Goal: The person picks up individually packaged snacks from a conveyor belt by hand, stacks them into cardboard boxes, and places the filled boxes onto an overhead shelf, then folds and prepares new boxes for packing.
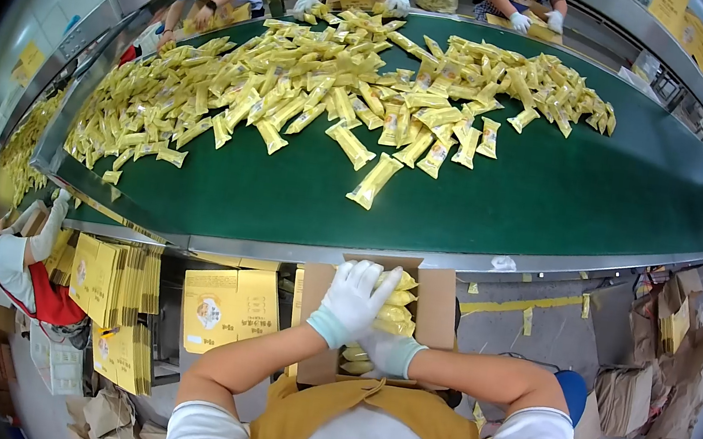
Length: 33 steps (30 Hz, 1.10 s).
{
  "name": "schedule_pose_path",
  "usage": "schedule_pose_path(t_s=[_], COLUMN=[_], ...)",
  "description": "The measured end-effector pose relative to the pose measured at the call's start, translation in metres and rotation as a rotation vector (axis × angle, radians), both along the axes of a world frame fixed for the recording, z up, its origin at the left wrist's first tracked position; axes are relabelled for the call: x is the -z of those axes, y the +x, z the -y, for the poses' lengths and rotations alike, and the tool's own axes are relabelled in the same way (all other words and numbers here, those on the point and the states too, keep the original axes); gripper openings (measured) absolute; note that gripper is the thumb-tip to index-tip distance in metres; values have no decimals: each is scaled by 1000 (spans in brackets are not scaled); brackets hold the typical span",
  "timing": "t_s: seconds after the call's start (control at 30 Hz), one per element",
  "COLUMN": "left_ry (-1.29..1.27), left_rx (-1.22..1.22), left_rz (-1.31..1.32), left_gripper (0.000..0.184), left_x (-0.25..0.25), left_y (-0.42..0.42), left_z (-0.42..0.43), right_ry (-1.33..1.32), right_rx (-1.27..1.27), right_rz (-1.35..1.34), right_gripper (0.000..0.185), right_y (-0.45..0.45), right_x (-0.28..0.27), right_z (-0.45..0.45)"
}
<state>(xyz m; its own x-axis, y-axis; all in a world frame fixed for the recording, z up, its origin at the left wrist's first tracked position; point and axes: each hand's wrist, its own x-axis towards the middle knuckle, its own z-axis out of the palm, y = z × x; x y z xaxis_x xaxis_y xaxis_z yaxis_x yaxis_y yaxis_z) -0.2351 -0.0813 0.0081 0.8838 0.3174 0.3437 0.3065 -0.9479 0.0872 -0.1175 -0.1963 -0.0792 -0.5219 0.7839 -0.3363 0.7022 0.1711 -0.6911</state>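
Observation:
An open cardboard box [433, 306] stands in front of my body, just below the belt's near edge, with yellow snack packets [397, 314] stacked in rows inside. My left hand [354, 298], in a white glove, lies over the packets and the box's left side, fingers stretched out and thumb apart. Lower in the box, my right hand [388, 352], also gloved, rests against the packets. Its fingers are hidden under my left hand and among the packets. More packets show below, near the box's front wall.
A green conveyor belt [550, 192] with a metal rim carries a large heap of yellow packets [299, 79]. Co-workers' gloved hands [398, 2] work across it. Folded yellow cartons [228, 310] stand at left, beside a co-worker in a red apron [57, 296]. Brown paper sacks [625, 398] lie right.

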Motion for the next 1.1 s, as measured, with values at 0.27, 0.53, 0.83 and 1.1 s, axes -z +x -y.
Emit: schedule_pose_path(t_s=[0.27,0.53,0.83,1.1], left_ry=[-14,-125,-957,-554], left_rx=[-115,-67,309,-431], left_rz=[-432,-889,-942,-272], left_gripper=[80,107,51,99], left_x=[12,21,-101,-11], left_y=[16,41,31,93], left_z=[9,-3,-101,-219], right_ry=[-17,16,-163,450], right_rx=[-151,-249,247,713], right_rz=[595,522,-502,254], right_gripper=[72,79,40,81], right_y=[-19,-11,144,195], right_x=[-66,-66,-147,-56], right_z=[-7,-26,-87,-256])
